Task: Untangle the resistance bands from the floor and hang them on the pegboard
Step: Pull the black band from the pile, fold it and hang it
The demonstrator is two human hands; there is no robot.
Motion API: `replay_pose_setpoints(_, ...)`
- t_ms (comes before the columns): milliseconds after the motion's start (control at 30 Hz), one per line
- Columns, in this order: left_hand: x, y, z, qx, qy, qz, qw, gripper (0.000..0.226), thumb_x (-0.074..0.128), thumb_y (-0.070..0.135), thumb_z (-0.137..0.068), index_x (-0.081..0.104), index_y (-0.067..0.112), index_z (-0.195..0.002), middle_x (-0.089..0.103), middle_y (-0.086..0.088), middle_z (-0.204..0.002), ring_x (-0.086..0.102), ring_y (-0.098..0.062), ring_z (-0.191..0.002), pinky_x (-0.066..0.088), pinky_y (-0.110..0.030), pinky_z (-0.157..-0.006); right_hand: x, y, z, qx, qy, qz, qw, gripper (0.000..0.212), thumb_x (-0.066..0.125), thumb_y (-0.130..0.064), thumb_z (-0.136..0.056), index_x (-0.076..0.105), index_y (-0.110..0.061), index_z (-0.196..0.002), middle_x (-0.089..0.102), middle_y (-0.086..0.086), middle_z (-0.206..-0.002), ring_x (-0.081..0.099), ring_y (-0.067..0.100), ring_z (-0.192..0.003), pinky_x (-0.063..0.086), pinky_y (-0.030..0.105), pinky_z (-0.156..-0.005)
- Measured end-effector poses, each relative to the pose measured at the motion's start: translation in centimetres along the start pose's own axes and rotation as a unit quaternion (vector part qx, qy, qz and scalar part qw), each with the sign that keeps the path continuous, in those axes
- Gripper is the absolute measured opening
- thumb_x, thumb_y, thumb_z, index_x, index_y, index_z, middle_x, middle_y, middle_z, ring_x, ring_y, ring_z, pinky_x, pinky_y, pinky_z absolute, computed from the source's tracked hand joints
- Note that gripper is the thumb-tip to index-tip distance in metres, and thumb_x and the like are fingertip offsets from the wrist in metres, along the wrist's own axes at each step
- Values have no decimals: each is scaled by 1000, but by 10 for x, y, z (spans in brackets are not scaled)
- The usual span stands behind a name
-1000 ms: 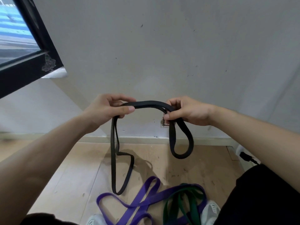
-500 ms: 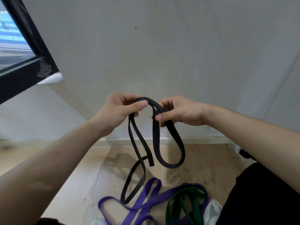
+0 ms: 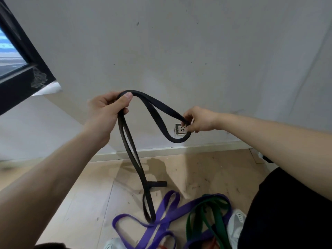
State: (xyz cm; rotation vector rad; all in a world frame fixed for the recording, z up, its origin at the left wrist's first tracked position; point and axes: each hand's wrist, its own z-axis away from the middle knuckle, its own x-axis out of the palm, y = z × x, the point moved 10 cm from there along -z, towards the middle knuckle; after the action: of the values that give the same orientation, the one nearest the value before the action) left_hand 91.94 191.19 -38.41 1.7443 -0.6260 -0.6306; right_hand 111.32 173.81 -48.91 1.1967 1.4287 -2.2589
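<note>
Bare grey wall (image 3: pixel 179 51) behind, left hand (image 3: pixel 104 115) grips the black band (image 3: pixel 136 164) up high while right hand (image 3: pixel 200 120) pinches a loop aside, likely to spread its twists, tail dangling toward the floor (image 3: pixel 206 168).

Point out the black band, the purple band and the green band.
black band (image 3: pixel 177 141): head view, bottom of small loop.
purple band (image 3: pixel 166 206): head view, upper loop.
green band (image 3: pixel 213 202): head view, top arc.
</note>
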Motion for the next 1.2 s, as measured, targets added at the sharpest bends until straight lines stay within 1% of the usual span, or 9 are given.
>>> replay_pose_setpoints(233, -11, -17, -5, -37, 26, -21, 999, 8, 71, 25, -94, 74, 19, -89, 59, 4, -74, 57, -11, -65, 53, -21, -71, -15, 16, -3, 41, 46, -310, 949, 14, 73, -2, -89, 61, -7, -93, 76, 12, -85, 74, 22, -74, 63, 34, -76)
replay_pose_setpoints(433, -25, -37, -7, -80, 32, -39, 995, 10, 70, 25, -95, 73, 18, -87, 58, 1, -76, 55, -14, -67, 51, -26, -76, -19, -7, 6, -1, -19, -482, 876, 14, 57, -16, -100, 68, -14, -91, 78, 5, -96, 73, 14, -85, 59, 27, -80)
replay_pose_setpoints(533, -30, -42, -8, -94, 35, -34, 994, 11, 70, 24, -95, 72, 16, -88, 58, -1, -78, 56, -15, -68, 52, -30, -81, -21, -12, 9, -6, -46, -518, 854, 17, 55, -20, -100, 71, -15, -99, 73, 0, -89, 70, 13, -86, 53, 36, -96)
replay_pose_setpoints(633, -35, -44, -8, -98, 41, -26, 994, 11, 69, 24, -95, 71, 15, -90, 57, -2, -80, 56, -15, -69, 51, -30, -81, -22, -8, 11, 10, -53, -508, 860, 23, 64, -30, -88, 67, -17, -108, 59, -4, -76, 63, 12, -77, 48, 36, -96)
replay_pose_setpoints(733, -41, -44, -8, -98, 45, -28, 994, 13, 69, 26, -96, 71, 14, -91, 58, -3, -81, 56, -15, -69, 51, -31, -83, -28, 7, 6, 13, 5, -447, 894, 24, 72, -13, -85, 65, -18, -108, 58, -3, -79, 58, 14, -75, 48, 37, -92)
replay_pose_setpoints(800, -39, -44, -7, -95, 36, -30, 994, 13, 68, 25, -96, 71, 13, -92, 57, -3, -82, 56, -16, -71, 51, -32, -84, -30, 14, 5, 12, 36, -355, 934, 26, 70, 4, -87, 65, -15, -104, 60, 2, -85, 62, 18, -80, 52, 40, -95)
replay_pose_setpoints(900, -30, -40, -5, -84, 3, -38, 996, 12, 67, 23, -97, 72, 13, -95, 57, -3, -81, 56, -18, -75, 51, -33, -85, -21, 9, 8, -18, 25, -133, 991, 17, 70, 5, -87, 68, -8, -97, 65, 10, -88, 62, 20, -83, 54, 37, -83)
replay_pose_setpoints(1000, -16, -37, -2, -70, -49, -57, 995, 14, 67, 21, -97, 73, 9, -100, 56, -2, -79, 57, -18, -76, 51, -33, -84, -7, -1, 6, -31, -8, -32, 999, 18, 73, -2, -86, 71, -8, -102, 72, 10, -96, 64, 21, -87, 54, 36, -82)
replay_pose_setpoints(1200, 20, -26, 7, -39, -125, -88, 987, 8, 69, 18, -94, 75, 15, -99, 62, 2, -75, 60, -15, -75, 52, -29, -83, 9, -33, 6, -65, -33, -60, 996, 47, 81, -20, -83, 63, -19, -127, 68, -1, -116, 65, 16, -108, 54, 28, -85)
